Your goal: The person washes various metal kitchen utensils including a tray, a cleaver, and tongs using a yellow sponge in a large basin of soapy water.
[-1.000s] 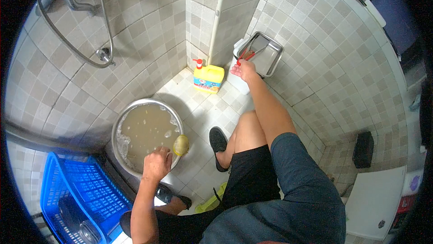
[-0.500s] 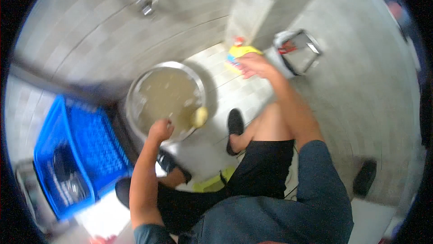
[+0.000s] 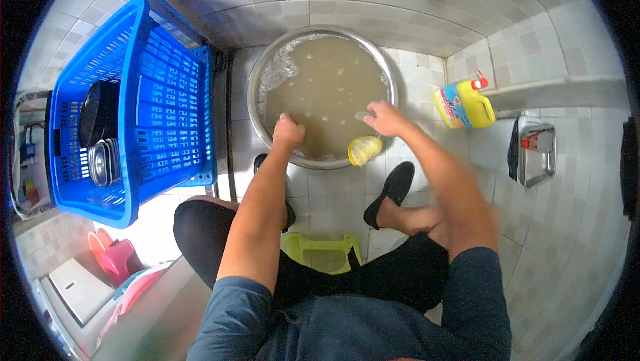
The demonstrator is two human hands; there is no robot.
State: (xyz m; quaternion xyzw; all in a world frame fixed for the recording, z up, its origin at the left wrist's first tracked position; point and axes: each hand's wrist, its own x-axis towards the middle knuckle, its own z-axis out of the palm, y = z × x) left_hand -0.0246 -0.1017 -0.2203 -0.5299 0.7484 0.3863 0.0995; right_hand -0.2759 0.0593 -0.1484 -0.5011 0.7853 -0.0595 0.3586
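Note:
A wide metal basin [image 3: 391,74] holds murky, greyish-brown water [image 3: 327,88] with foam along its left side. My left hand [image 3: 289,132] is closed at the near left of the basin, over the water; what its fingers hold, if anything, is hidden. At the near right rim, my right hand [image 3: 388,120] has its fingers bent together. A small pale, whitish shape [image 3: 363,115] shows at its fingertips, too unclear to name. Just below that hand, a yellow-edged scrubbing sponge [image 3: 365,152] rests on the basin's rim.
A blue plastic basket [image 3: 167,94] stands at left, with a black item and metal dishes [image 3: 103,162] inside. A yellow detergent bottle [image 3: 467,104] stands right of the basin, near a bin with a metal tray [image 3: 537,156]. A lime-green stool [image 3: 321,244] is under me.
My right hand has moved from beside the detergent bottle to the basin's near right rim. My left hand stays over the basin. The view has turned and grown sharper.

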